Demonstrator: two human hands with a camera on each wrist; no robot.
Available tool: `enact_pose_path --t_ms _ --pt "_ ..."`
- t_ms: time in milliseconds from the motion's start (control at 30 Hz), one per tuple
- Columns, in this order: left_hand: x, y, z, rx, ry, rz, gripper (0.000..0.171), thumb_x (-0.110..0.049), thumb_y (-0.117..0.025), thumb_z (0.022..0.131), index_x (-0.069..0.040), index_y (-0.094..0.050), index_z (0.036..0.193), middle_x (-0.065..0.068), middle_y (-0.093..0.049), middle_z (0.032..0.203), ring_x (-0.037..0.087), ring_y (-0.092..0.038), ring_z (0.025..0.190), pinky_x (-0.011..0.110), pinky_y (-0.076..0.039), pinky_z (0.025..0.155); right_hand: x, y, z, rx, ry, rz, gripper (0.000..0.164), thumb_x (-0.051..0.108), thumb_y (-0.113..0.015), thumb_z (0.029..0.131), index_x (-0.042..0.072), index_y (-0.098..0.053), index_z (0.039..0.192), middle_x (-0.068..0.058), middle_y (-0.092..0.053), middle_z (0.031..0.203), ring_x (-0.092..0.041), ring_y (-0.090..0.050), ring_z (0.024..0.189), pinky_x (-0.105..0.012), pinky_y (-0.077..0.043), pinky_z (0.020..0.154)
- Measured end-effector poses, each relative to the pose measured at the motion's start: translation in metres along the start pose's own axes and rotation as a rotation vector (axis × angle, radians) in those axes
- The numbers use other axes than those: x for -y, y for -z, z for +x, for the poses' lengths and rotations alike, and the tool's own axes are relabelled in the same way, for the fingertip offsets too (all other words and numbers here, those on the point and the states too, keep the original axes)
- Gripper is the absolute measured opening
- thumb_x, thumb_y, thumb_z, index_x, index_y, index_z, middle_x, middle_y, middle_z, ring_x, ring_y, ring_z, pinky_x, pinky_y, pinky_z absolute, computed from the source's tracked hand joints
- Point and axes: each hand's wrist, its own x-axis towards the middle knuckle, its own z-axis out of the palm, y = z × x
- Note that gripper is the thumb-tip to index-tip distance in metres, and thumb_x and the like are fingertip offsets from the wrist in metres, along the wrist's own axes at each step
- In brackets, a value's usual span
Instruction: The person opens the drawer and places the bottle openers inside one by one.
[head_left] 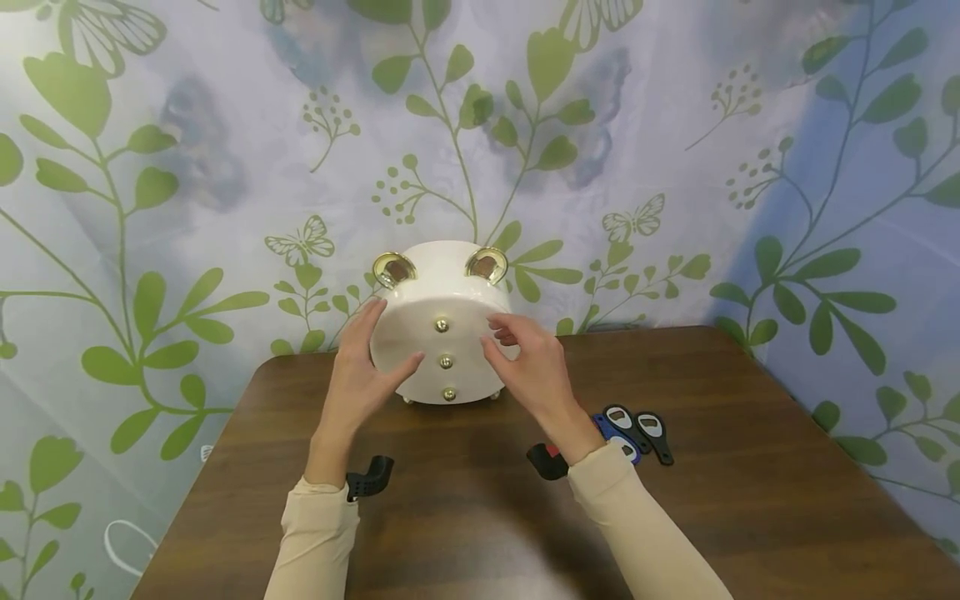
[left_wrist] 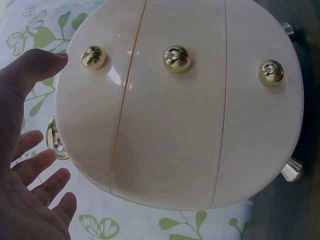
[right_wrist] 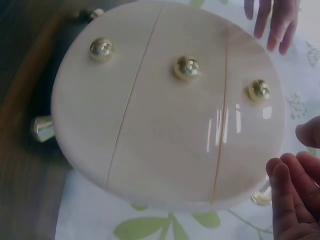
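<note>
A glossy cream oval box (head_left: pixel 408 342) stands upright at the back of the table. Two seams divide its front into three drawer-like sections, each with a round gold knob (left_wrist: pixel 177 59). Gold ear-shaped pieces (head_left: pixel 486 265) stick up from its top, and short metallic feet (left_wrist: pixel 293 170) show underneath. My left hand (head_left: pixel 356 375) is by the box's left side, thumb and fingers spread with nothing held. On the right side, my right hand (head_left: pixel 534 367) has its fingers loosely bent and holds nothing. Whether either hand touches the box I cannot tell.
Several small blue and black handled items (head_left: pixel 652 429) with pale oval faces lie on the brown wooden table (head_left: pixel 750 500), right of my right wrist. Behind the table hangs a leaf-and-butterfly patterned cloth (head_left: pixel 247 167). Each wrist bears a black mount (head_left: pixel 371 477).
</note>
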Motion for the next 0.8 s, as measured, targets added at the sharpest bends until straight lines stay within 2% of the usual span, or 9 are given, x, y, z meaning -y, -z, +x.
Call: enact_pose_path --t_ms 467,800 --pt "0.008 -0.009 0.002 0.019 0.009 0.013 0.097 -0.031 -0.089 0.081 -0.003 -0.038 0.158 0.019 -0.035 0.164 0.037 -0.032 0.152 0.057 -0.029 0.121 0.006 -0.029 0.012 0.015 0.037 -0.001 0.024 0.015 -0.078 0.091 0.006 -0.076 0.114 -0.008 -0.078 0.105 -0.020 -0.075 0.087 -0.039 -0.061 0.080" --pt "0.011 -0.012 0.002 0.006 0.020 0.002 0.097 -0.030 -0.088 0.082 -0.002 -0.036 0.159 0.017 -0.035 0.165 0.037 -0.033 0.152 0.058 -0.030 0.120 0.010 -0.043 0.017 0.031 0.036 0.013 0.017 0.012 -0.078 0.091 0.008 -0.077 0.108 -0.006 -0.078 0.104 -0.018 -0.077 0.086 -0.035 -0.061 0.081"
